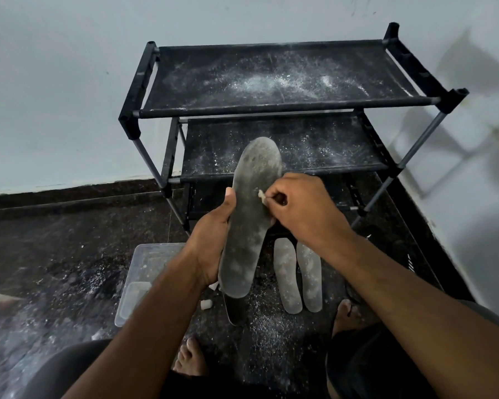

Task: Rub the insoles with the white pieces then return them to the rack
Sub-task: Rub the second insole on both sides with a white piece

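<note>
The rubbing step is on: the left hand (pixel 213 240) holds the insole (pixel 249 220) up before the rack (pixel 271 108) while the right hand (pixel 297 205) pinches a white piece (pixel 261 194) against it, and next it probably needs more rubbing, then a shelf.

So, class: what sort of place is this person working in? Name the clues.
Probably a corner of a home: a black shoe rack against a plain wall, a dark speckled stone floor, and bare feet.
</note>
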{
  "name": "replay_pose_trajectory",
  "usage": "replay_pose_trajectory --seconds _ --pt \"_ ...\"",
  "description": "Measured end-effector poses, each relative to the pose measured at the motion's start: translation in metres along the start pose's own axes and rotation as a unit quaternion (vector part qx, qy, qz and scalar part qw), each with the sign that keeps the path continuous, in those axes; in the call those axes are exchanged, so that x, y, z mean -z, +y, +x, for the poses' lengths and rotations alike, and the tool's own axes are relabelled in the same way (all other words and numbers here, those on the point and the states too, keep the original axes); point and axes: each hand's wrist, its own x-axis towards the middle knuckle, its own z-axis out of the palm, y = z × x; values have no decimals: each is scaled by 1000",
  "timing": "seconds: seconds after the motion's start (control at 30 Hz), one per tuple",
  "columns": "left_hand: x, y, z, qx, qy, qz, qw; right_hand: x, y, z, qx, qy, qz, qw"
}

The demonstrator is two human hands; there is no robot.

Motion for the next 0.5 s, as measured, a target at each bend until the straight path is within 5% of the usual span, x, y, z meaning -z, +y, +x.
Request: replay_pose_trajectory --seconds 0.1,0.23,0.4,0.5 --pt "-2 3 -3 -15 14 16 1000 -1 0 -2 -21 11 40 999" --pt "3 7 -2 -19 43 -13 999 -11 -9 -12 6 -100 67 993" --pt "-2 9 -4 -7 52 -51 997 -9 -5 -5 -10 -14 53 998" --pt "1 9 -3 -10 63 -56 996 -12 -14 -14 1 -86 79 993"
